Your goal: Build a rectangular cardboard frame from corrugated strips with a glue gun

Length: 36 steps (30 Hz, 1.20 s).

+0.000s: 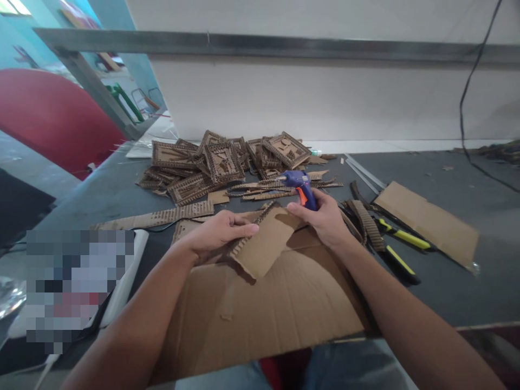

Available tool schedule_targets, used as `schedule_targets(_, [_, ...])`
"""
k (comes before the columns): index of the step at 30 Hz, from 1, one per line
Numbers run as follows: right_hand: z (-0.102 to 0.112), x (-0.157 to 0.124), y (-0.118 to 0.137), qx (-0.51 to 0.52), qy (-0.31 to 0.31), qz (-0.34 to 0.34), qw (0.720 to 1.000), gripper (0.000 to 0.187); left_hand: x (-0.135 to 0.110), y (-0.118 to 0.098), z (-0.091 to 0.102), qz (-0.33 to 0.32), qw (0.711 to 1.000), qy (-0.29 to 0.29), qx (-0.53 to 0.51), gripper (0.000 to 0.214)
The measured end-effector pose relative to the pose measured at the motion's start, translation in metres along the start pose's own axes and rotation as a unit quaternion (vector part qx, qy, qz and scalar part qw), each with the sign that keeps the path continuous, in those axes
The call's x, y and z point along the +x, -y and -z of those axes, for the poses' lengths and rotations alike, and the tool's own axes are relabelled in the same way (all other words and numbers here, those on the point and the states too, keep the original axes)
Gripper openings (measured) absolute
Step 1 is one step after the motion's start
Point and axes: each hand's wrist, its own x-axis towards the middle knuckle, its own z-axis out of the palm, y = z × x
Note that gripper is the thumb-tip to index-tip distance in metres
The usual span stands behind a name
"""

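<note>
I see the left hand [217,233] pinching the cardboard panel [266,246] by its corrugated strip [242,245], seemingly to keep it steady, above a larger cardboard sheet [260,319] that probably shields the worktop [442,189]; the right hand [328,218] grips the blue glue gun [300,183], nozzle held clear.

A grey metal rail [284,45] crosses the far white panel [317,97]; left, a red chair [52,114] stands before a turquoise wall [111,21].

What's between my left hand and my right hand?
In the head view, a flat cardboard piece with one ridged edge spans between your left hand and right hand.
</note>
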Motion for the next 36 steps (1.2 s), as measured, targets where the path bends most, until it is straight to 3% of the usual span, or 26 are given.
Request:
schedule_targets(5, [0.003, -0.002, 0.006, -0.092, -0.063, 0.088, 0.990, 0.039, 0.010, 0.003, 0.000, -0.026, 0.993, -0.109, -0.027, 0.050])
schedule_targets(11, [-0.001, -0.010, 0.013, -0.247, 0.023, 0.233, 0.940, 0.023, 0.017, 0.005, -0.002, -0.104, 0.969, -0.211, -0.071, 0.053])
schedule_targets(14, [-0.002, -0.009, 0.008, -0.306, 0.035, 0.279, 0.909, 0.015, 0.019, 0.006, -0.004, -0.100, 0.964, -0.225, -0.100, 0.053])
schedule_targets(23, [-0.001, -0.007, 0.001, -0.337, 0.042, 0.286, 0.896, 0.013, 0.019, 0.006, -0.005, -0.083, 0.968, -0.218, -0.094, 0.050])
schedule_targets(30, [-0.001, -0.007, 0.001, -0.329, 0.071, 0.270, 0.902, 0.009, 0.019, 0.005, -0.006, -0.081, 0.969, -0.216, -0.085, 0.050])
schedule_targets(36, [-0.001, -0.005, -0.003, -0.333, 0.072, 0.271, 0.900, 0.019, 0.018, 0.004, -0.006, -0.073, 0.969, -0.213, -0.098, 0.051])
